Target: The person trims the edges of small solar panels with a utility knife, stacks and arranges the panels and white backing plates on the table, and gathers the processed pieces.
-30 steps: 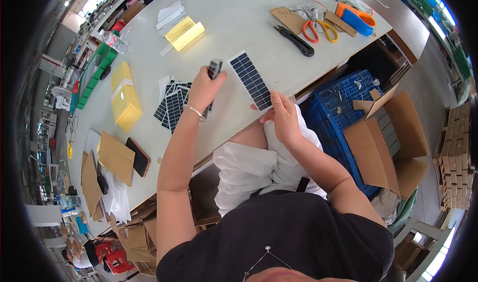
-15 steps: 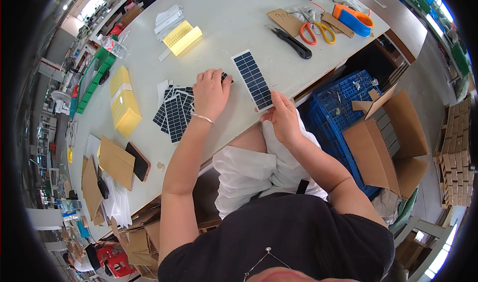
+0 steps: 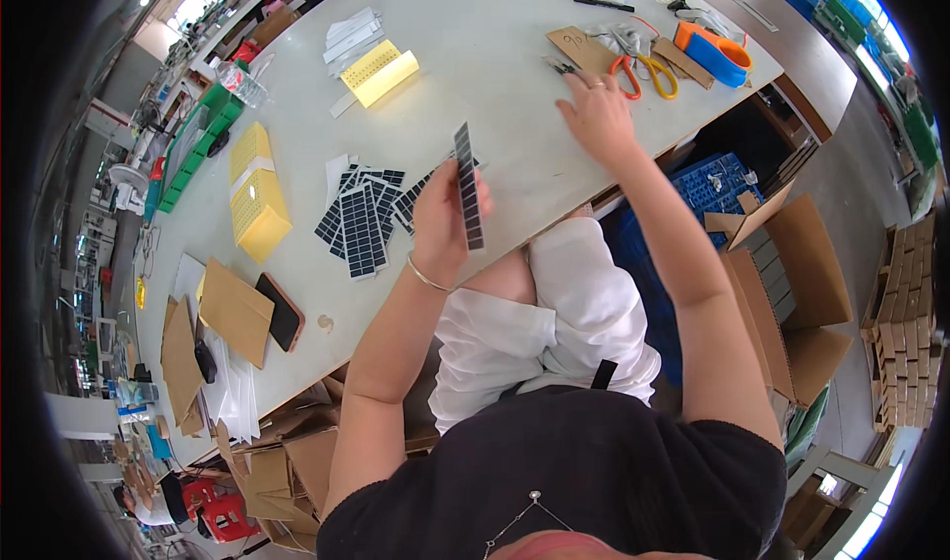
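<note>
My left hand (image 3: 442,214) is closed on a small solar panel (image 3: 467,189), tilted nearly edge-on above the table's near edge. Beside that hand lies a loose pile of similar dark solar panels (image 3: 362,229) with white borders; one of them is partly covered by the hand. Farther right, my right hand (image 3: 600,117) rests over a black utility knife (image 3: 562,66), thumb on one side and fingers curled on the other. Most of the knife's handle is hidden under the palm. Orange-and-yellow-handled scissors (image 3: 643,77) lie right by those fingers.
An orange-and-blue tape roll (image 3: 712,53) and cardboard pieces (image 3: 582,49) lie at the far right. Yellow perforated sheets (image 3: 379,73), a yellow bundle (image 3: 259,199) and a phone (image 3: 281,313) are on the left. An opened carton (image 3: 807,263) stands beside a blue crate (image 3: 714,186).
The solar panel has passed from my right hand to my left and turned nearly edge-on. My right hand has moved away, up and right, onto the utility knife.
</note>
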### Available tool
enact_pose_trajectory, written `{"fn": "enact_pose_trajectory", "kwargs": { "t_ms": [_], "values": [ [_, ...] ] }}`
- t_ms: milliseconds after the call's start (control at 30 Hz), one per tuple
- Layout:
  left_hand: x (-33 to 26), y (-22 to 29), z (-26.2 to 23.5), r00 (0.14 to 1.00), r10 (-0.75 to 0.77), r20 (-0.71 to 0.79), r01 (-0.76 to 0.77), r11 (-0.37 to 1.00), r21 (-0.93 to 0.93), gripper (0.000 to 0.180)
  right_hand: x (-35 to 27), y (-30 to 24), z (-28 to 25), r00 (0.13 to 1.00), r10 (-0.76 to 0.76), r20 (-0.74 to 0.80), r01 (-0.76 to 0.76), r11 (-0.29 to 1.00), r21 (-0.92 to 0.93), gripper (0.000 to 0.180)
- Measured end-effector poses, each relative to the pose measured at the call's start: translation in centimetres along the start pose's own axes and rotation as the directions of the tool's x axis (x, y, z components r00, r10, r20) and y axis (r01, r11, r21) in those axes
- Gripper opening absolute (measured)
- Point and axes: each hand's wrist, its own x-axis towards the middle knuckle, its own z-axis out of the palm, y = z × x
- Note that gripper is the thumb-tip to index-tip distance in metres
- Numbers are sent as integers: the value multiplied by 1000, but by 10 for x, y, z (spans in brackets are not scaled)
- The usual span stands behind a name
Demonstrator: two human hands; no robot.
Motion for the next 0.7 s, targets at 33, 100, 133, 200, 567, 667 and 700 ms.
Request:
{"fn": "enact_pose_trajectory", "kwargs": {
  "t_ms": [33, 100, 133, 200, 567, 667, 700],
  "values": [
    [-3, 0, 0, 994, -82, 79, 89, 992, -91, 22, 3, 12, 6, 989, 46, 142, -33, 995, -90, 27],
    [-12, 0, 9, 978, -192, 85, 205, 963, -175, 23, 5, 28, 15, 951, 78, 299, -8, 974, -227, 22],
    [-14, 0, 7, 966, -220, 135, 246, 944, -222, 24, 7, 34, 19, 952, 71, 298, -3, 975, -224, 22],
    [-21, 2, 6, 946, -253, 202, 301, 916, -266, 28, 9, 36, 20, 951, 109, 290, -38, 970, -240, 22],
    [-30, 2, 1, 946, -289, 147, 320, 909, -267, 29, -15, 18, -14, 905, 116, 409, -310, 840, 446, 53],
    [-36, 5, -1, 961, -270, 64, 277, 934, -225, 29, -32, -34, -55, 865, 32, 500, -407, 627, 664, 51],
    [-37, 4, 0, 964, -258, 57, 265, 946, -188, 29, -40, -46, -66, 872, -23, 489, -375, 612, 697, 49]
  ]
}}
